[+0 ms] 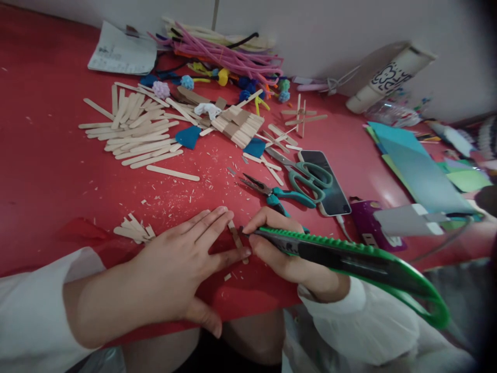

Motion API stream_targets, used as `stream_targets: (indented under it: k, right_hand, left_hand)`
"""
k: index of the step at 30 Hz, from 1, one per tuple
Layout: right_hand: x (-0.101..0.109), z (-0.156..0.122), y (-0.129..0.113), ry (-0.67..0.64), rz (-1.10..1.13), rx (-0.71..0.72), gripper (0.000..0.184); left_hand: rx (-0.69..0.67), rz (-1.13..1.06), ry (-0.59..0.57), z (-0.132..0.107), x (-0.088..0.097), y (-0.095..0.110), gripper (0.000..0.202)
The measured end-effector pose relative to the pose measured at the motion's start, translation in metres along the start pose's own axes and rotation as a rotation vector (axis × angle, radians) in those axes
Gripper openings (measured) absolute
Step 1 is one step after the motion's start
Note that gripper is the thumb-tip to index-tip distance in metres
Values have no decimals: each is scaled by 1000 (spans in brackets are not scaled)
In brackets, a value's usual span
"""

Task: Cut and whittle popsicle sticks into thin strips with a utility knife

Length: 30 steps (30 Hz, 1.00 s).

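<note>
The left hand (pixel 182 254) lies flat and spread out, its thumb wide away from the rest. It isn't wrapped around anything. Its pointing finger lies across a small wood stick (pixel 235 235) close to the stick's near end, and the longer fingertips are at the far end. The stick lies on the red table (pixel 42 176), between the two hands. Its long way runs from far to near, with the far end leaning a bit left and the near end a bit right.

The right hand (pixel 298 272) is curled closed around the front part of a green cutter (pixel 341 259), with thumb and pointing finger pinched by its nose. The cutter's nose points left at the middle of the stick, and its long body slants back to the right and nearer. It's hard to tell if the tip touches the wood.

Short wood pieces (pixel 132 228) sit left of the left hand. Tiny wood bits (pixel 171 191) are scattered farther off. Just past the right hand are pliers (pixel 289 196), their nose pointing left and far. Behind them, scissors (pixel 310 178) lie partly over a phone (pixel 334 191). Far left is a big pile of sticks (pixel 135 134), and pink fuzzy stems (pixel 229 54) lie by the wall.
</note>
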State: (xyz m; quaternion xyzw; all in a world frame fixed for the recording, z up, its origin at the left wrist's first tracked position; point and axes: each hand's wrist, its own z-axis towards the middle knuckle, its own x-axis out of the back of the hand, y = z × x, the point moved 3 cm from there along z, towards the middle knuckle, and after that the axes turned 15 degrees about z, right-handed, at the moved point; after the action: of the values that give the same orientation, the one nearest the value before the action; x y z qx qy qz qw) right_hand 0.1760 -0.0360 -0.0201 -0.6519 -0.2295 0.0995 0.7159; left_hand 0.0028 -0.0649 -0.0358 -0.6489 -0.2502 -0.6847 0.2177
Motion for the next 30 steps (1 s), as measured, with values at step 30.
stream_targets:
  k: [30]
  right_hand:
    - [-2,3,-7,-62,-87,8,11]
  left_hand:
    - [-12,-26,-20,2,2,3,96]
